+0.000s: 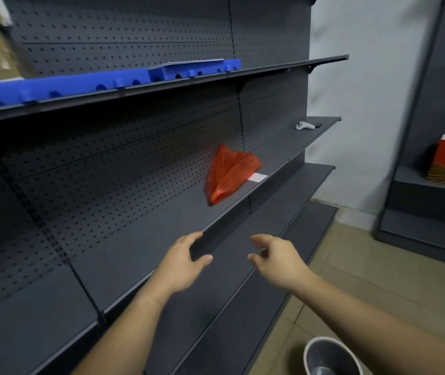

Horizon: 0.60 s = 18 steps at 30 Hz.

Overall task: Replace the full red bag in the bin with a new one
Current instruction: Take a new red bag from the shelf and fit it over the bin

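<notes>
From the head view, both hands reach forward at the dark metal shelving. The left hand (182, 262) has its grip released, fingers curved loosely, thumb just beside the front lip of the middle shelf (245, 204), holding nothing. The right hand (275, 257) is likewise empty, fingers half-curled and apart.

The new red bag (229, 173) lies on that same shelf, ahead of both hands and further along to the right, near the pegboard back (107, 163). Its long axis runs from a narrow end near the shelf front up to the wider bunched end by the back panel. A white slip (258, 177) lies just beside it. The right hand looks slightly nearer in line with it.

The shelf around the bag is bare, so a reach over the front lip looks unobstructed. The grey bin (332, 357) stands on the floor at lower right, apparently unlined.
</notes>
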{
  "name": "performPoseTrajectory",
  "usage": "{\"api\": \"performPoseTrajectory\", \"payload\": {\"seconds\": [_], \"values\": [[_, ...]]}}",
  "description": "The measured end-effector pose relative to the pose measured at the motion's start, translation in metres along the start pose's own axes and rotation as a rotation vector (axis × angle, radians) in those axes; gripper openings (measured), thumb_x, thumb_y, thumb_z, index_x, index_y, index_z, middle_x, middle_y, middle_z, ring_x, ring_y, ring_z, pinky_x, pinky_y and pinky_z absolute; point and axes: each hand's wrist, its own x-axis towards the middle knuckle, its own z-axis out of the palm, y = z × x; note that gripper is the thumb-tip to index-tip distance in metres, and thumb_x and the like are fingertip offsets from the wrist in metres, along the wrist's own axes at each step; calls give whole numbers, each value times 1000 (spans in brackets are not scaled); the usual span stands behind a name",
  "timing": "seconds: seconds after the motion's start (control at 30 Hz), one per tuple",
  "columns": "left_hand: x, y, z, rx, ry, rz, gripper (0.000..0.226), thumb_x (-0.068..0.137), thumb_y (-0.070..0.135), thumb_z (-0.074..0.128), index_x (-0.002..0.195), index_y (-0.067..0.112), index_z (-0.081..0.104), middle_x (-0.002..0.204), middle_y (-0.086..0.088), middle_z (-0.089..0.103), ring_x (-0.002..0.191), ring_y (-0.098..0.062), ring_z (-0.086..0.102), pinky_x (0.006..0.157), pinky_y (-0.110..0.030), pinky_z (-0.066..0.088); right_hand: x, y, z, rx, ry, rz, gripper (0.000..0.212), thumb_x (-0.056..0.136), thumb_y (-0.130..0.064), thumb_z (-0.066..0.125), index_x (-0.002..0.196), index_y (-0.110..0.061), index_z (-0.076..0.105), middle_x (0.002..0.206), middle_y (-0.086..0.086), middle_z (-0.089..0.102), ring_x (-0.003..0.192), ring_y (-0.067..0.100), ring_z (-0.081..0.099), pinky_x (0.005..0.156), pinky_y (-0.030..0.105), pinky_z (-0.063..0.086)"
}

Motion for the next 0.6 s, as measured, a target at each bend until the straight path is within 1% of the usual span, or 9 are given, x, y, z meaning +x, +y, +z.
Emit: {"api": "performPoseTrajectory", "payload": {"seconds": [0.07,0.17,0.27,0.33,0.43,0.5,0.53,0.6], "values": [[36,-9,0,20,-10,10,63,92,36,65,148,25,40,152,2,43,138,-16,42,113,-31,33,33,3,5,-3,-8,-3,53,96,-30,64,146,-19,50,141,2,62,122,18,63,101,26,47],[98,-28,0,23,-14,21,56,95,33,60,148,27,40,154,1,42,141,-17,39,116,-34,32,89,4,16,-14,1,-12,53,95,-30,64,145,-21,50,138,3,64,120,18,64,100,26,48],[168,-50,1,-8,-8,28,51,99,29,55,147,29,41,153,1,43,141,-17,39,116,-35,32,153,3,30,-9,30,-3,51,95,-30,64,144,-20,53,135,3,66,119,18,64,99,22,45],[213,-61,2,-39,-36,25,48,100,26,52,147,30,41,153,2,43,140,-18,40,116,-36,32,195,0,39,-8,40,20,51,94,-31,64,143,-19,55,135,4,66,120,18,64,99,21,45],[277,-74,8,-27,-78,35,46,100,21,51,145,28,44,150,-1,48,137,-18,45,113,-32,35,251,-6,54,18,45,84,50,93,-33,64,140,-17,57,132,6,68,117,20,66,99,24,47],[313,-81,15,-8,-89,57,46,99,18,53,143,26,47,147,-2,52,134,-18,49,111,-29,37,282,-9,63,44,62,123,46,92,-37,66,133,-15,63,122,6,72,112,21,68,96,27,51],[327,-83,20,3,-96,75,45,98,15,54,142,24,50,145,-2,53,133,-18,49,110,-28,36,294,-10,67,55,67,134,42,91,-39,67,125,-16,67,112,3,75,107,20,69,91,28,53],[347,-89,33,57,-111,129,45,95,11,55,139,22,53,142,2,53,131,-19,47,109,-27,34,313,-10,75,71,84,148,34,88,-45,68,112,-21,73,93,-7,73,96,17,71,78,24,52]]}}
